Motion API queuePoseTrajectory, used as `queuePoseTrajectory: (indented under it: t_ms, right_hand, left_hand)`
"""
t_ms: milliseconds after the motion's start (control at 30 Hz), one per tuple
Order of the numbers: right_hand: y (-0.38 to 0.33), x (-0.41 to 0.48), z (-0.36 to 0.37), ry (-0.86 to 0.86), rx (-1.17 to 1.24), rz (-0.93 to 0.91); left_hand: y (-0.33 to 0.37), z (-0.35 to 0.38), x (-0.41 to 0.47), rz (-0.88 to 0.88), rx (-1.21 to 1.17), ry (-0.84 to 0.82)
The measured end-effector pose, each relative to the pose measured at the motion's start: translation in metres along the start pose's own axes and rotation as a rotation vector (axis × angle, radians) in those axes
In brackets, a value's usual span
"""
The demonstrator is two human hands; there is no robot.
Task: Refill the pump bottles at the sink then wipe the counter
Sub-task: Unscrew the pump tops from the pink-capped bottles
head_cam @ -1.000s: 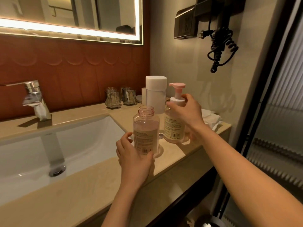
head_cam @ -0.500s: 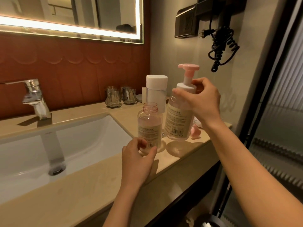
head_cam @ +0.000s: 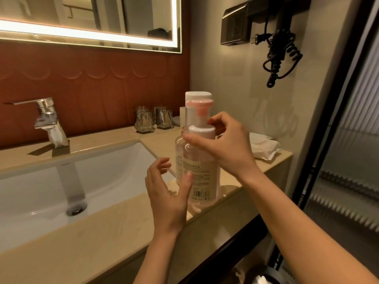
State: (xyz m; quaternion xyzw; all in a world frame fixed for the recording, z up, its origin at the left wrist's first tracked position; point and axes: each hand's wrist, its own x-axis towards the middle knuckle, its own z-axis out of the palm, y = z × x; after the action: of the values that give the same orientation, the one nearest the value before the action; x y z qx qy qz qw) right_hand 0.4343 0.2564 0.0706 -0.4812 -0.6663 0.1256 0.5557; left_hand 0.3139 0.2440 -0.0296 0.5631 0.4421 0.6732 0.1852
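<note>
Pump bottle (head_cam: 202,173), clear with pinkish liquid and a pink pump head (head_cam: 200,104), stands upright at the front right of the counter (head_cam: 102,232), just right of the sink basin (head_cam: 61,181); whether its base rests on the stone or hangs just above it I cannot tell. The right hand (head_cam: 229,148) grips it high up, fingers and thumb curled round the white collar under the pump; the left hand (head_cam: 166,193) is spread wide and holds nothing, its thumb tip against the lower label, contact unclear.

The likely trouble is the high, one-handed hold; a heavy bottle taken by the collar can swing at the base, and if the collar turns it may loosen rather than lift. The open bottle (head_cam: 178,160), uncapped, stands just behind and partly hidden; a nudge from the base or from the right wrist would tip it and spill it. The front edge of the counter is near the base, so a careless set-down could land part of it off the stone.

Room lies toward the near left, along the bare strip in front of the basin; a crumpled white tissue (head_cam: 264,148) and the wall close the right; a white-capped bottle (head_cam: 198,96) and two glasses (head_cam: 143,119) fill the back.
</note>
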Motion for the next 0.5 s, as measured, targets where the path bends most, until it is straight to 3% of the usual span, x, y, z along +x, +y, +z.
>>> queuePoseTrajectory:
  t_ms: [133,300,500]
  right_hand:
    - [0.003,-0.010,0.019,-0.041,-0.030,-0.005]
    - [-0.001,-0.017,0.030,-0.017,-0.043,-0.028]
    - [-0.006,-0.014,0.036,0.001,-0.256,-0.035]
  left_hand:
    - [0.000,-0.001,-0.002,0.064,0.110,-0.064]
    - [0.002,0.000,-0.001,-0.064,0.124,-0.069]
    - [0.004,0.003,-0.001,-0.078,0.144,-0.066]
